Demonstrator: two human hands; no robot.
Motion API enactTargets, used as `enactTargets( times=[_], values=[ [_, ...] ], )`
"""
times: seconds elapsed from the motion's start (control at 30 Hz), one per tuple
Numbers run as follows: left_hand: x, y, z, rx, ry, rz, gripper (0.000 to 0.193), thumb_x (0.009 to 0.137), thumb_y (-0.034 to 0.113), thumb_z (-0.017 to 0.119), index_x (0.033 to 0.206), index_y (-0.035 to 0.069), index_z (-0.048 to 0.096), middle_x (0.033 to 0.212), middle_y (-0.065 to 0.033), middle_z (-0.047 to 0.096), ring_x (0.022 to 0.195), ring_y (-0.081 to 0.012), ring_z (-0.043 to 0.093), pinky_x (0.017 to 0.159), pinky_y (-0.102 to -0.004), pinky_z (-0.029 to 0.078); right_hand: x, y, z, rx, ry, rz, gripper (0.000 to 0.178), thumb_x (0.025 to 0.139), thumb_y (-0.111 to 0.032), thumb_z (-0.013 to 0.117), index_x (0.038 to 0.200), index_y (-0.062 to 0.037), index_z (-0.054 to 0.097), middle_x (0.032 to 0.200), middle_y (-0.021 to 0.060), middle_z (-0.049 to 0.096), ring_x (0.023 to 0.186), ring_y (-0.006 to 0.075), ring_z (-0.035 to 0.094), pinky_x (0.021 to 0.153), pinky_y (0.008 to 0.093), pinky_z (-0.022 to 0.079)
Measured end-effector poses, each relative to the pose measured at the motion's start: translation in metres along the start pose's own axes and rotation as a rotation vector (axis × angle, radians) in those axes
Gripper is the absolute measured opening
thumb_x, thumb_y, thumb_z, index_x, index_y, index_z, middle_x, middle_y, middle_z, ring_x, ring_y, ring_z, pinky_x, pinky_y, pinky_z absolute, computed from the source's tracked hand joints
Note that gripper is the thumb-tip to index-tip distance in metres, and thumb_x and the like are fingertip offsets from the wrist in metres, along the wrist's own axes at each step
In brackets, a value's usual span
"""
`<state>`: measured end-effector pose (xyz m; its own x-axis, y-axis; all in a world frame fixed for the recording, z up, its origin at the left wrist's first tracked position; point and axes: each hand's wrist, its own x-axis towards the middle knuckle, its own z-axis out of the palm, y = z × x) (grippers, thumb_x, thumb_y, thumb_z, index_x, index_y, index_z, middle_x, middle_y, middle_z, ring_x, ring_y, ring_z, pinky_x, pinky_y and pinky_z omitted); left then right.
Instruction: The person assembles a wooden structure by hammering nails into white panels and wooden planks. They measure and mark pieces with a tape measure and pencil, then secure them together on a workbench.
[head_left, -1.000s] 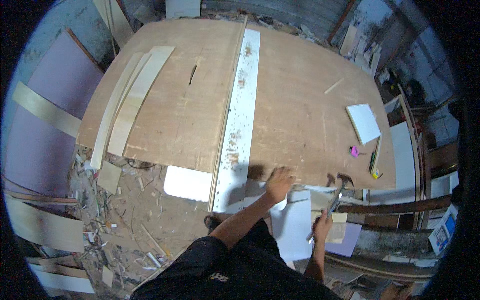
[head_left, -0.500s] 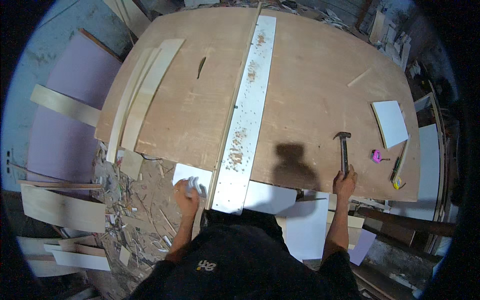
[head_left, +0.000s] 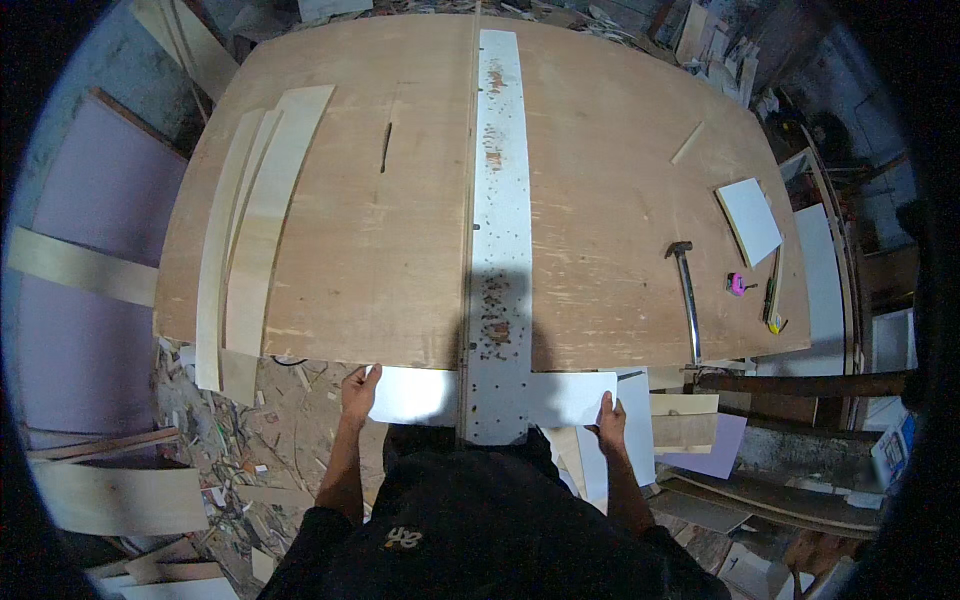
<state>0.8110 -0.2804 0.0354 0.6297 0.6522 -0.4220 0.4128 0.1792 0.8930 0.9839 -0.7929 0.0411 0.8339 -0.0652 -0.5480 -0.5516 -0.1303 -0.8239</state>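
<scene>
Clock positions refer to the center of the counter (head_left: pixel 610 200).

Hands: two. The left hand (head_left: pixel 358 395) at 7 o'clock pinches the left end of one white board (head_left: pixel 412 394), thumb uppermost. The right hand (head_left: pixel 608 424) at 5 o'clock pinches the right end; its fingers are partly hidden.

White board: 6 o'clock, along the counter's near edge, its middle covered by one long white strip (head_left: pixel 505 215) running from 12 to 6 o'clock. One wooden rail (head_left: pixel 468 200) follows the strip's left side.

Hammer (head_left: pixel 687 300): one, 4 o'clock. Pink tape measure (head_left: pixel 736 284): one, between 3 and 4 o'clock. White block (head_left: pixel 752 222): one, 3 o'clock. Small stick (head_left: pixel 687 143): one, 2 o'clock. Pale strips (head_left: pixel 275 210): at least two, 9 o'clock, overhanging the near edge.

Surface: scuffed brown wood; one dark slit (head_left: pixel 385 148) at 10 o'clock.

Room: wood scraps litter the floor (head_left: pixel 315 425) at 7 o'clock; one lavender panel (head_left: pixel 110 190) stands at 9 o'clock.
</scene>
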Motion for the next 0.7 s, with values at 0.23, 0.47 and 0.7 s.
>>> enactTargets(
  times=[0.23, 0.47, 0.7],
  values=[
    [0.007, 0.000, -0.011, -0.131, 0.012, 0.065, 0.043, 0.099, 0.029, 0.074, 0.066, 0.015, 0.051, 0.067, 0.0127, 0.041, 0.062, -0.0016, 0.030, 0.055, -0.0258, 0.025, -0.007, -0.020, 0.028, -0.100, -0.014, 0.112, 0.050, 0.102, -0.056, 0.056, 0.122, -0.0101, 0.059, 0.089, 0.0006, 0.059, 0.081, 0.0166, 0.061, 0.064, 0.0404, 0.058],
    [0.019, 0.006, -0.029, -0.119, -0.074, 0.080, 0.040, 0.099, 0.030, 0.073, 0.067, 0.015, 0.055, 0.067, 0.0119, 0.044, 0.063, -0.0021, 0.033, 0.057, -0.0252, 0.025, 0.004, -0.001, 0.042, -0.106, 0.133, 0.113, 0.045, 0.103, -0.053, 0.057, 0.112, -0.0091, 0.061, 0.079, 0.0000, 0.057, 0.067, 0.0158, 0.060, 0.054, 0.0338, 0.055],
    [0.024, 0.006, -0.026, -0.168, -0.092, -0.031, 0.029, 0.100, 0.028, 0.071, 0.078, 0.010, 0.062, 0.072, 0.0106, 0.049, 0.067, -0.0036, 0.036, 0.060, -0.0257, 0.029, 0.011, 0.018, 0.035, -0.181, 0.173, -0.080, 0.051, 0.102, -0.047, 0.061, 0.123, -0.0008, 0.063, 0.090, 0.0070, 0.067, 0.075, 0.0182, 0.067, 0.053, 0.0354, 0.056]
  ],
)
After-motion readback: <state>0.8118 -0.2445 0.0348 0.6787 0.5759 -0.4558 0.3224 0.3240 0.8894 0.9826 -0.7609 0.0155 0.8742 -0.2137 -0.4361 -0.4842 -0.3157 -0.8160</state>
